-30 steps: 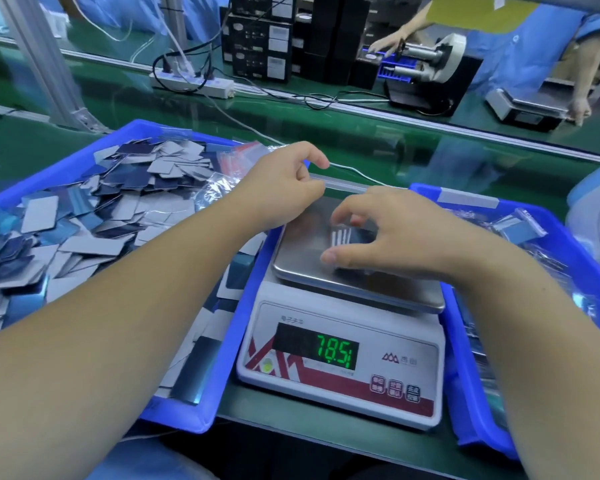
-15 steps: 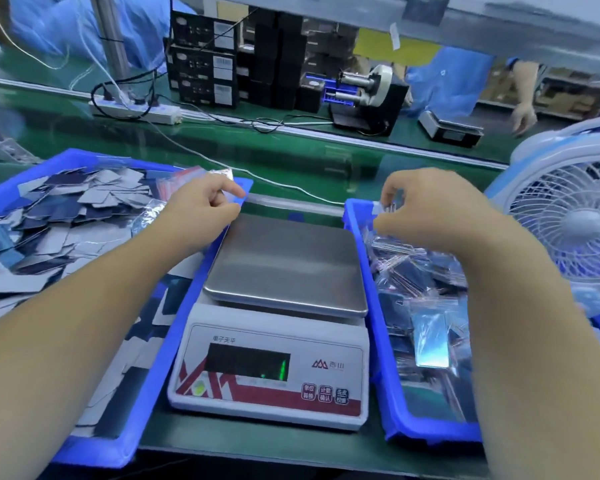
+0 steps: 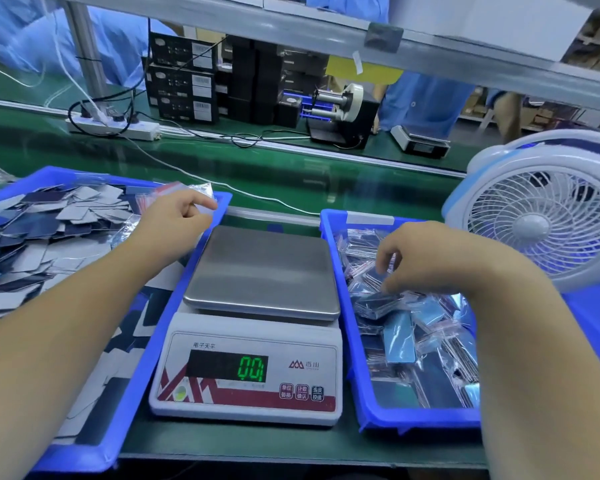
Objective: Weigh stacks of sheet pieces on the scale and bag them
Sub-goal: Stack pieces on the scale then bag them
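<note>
The white scale [image 3: 246,368] stands between two blue trays, its steel pan [image 3: 264,268] bare and its display showing 0.0. Loose grey and blue sheet pieces [image 3: 49,223] fill the left tray [image 3: 146,348]. At that tray's far right corner my left hand [image 3: 181,220] pinches a clear bag [image 3: 205,195] from a small pile of bags. Bagged stacks [image 3: 399,327] lie in the right tray [image 3: 347,306]. My right hand [image 3: 430,258] hovers low over them with fingers loosely curled, holding nothing, thumb close to one bagged stack [image 3: 376,301].
A white and blue desk fan [image 3: 544,213] stands just right of the right tray. Beyond the trays runs a green conveyor belt [image 3: 291,174] with a power strip [image 3: 118,128], cables, black boxes and a label dispenser [image 3: 343,112]. People in blue work on the far side.
My right hand lifted the stack off the scale pan, carried it right and came down over the right tray. The reading fell from 78.5 to 0.0. My left hand stayed at the bags.
</note>
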Motion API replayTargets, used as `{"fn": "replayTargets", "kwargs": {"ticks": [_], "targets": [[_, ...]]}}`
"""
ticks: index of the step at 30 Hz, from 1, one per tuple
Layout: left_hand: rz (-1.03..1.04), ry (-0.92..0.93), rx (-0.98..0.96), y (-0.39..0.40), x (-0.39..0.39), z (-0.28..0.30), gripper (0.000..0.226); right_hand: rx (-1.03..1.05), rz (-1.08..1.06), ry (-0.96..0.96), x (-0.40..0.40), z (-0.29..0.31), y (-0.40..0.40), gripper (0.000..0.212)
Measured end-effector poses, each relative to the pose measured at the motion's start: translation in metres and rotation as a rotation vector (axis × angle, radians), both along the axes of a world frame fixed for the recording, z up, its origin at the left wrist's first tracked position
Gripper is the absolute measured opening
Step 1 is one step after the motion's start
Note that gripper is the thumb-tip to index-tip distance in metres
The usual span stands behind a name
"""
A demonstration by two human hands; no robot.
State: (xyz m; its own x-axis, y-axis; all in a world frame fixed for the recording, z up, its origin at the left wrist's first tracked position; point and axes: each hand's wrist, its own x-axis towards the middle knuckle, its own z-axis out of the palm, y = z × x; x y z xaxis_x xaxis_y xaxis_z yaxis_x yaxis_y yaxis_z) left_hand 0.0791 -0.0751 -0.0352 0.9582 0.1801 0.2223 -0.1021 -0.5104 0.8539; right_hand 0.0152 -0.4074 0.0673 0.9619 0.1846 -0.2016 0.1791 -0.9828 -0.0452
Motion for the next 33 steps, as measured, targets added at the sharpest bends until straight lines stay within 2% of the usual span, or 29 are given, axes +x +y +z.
{"fn": "replayTargets", "kwargs": {"ticks": [4, 11, 17, 19, 22, 25, 30, 33], "targets": [[0.048, 0.008, -0.049, 0.007, -0.002, -0.001, 0.027, 0.026, 0.086, 0.092, -0.013, -0.012, 0.011, 0.036], [0.024, 0.019, 0.014, 0.006, -0.004, -0.008, 0.026, 0.130, 0.069, 0.072, -0.021, -0.033, 0.001, 0.021], [0.027, 0.046, 0.060, 0.003, -0.001, -0.017, 0.022, 0.100, -0.045, -0.023, -0.044, -0.054, -0.029, 0.011], [0.029, 0.015, 0.059, 0.000, -0.003, -0.012, 0.024, 0.076, -0.084, -0.048, -0.050, -0.055, -0.045, 0.009], [0.018, -0.148, 0.022, -0.019, -0.006, 0.015, 0.023, 0.086, -0.164, -0.106, -0.056, -0.052, -0.069, 0.006], [-0.156, -0.253, 0.161, -0.058, -0.018, 0.047, 0.020, 0.101, -0.199, -0.157, -0.061, -0.055, -0.080, 0.015], [-0.646, -0.098, 0.424, -0.134, -0.045, 0.059, 0.015, 0.080, -0.189, -0.265, -0.065, -0.071, -0.063, 0.030], [-0.815, -0.081, 0.646, -0.171, -0.057, 0.053, 0.038, 0.077, -0.151, -0.287, -0.067, -0.082, -0.047, 0.052]]}}
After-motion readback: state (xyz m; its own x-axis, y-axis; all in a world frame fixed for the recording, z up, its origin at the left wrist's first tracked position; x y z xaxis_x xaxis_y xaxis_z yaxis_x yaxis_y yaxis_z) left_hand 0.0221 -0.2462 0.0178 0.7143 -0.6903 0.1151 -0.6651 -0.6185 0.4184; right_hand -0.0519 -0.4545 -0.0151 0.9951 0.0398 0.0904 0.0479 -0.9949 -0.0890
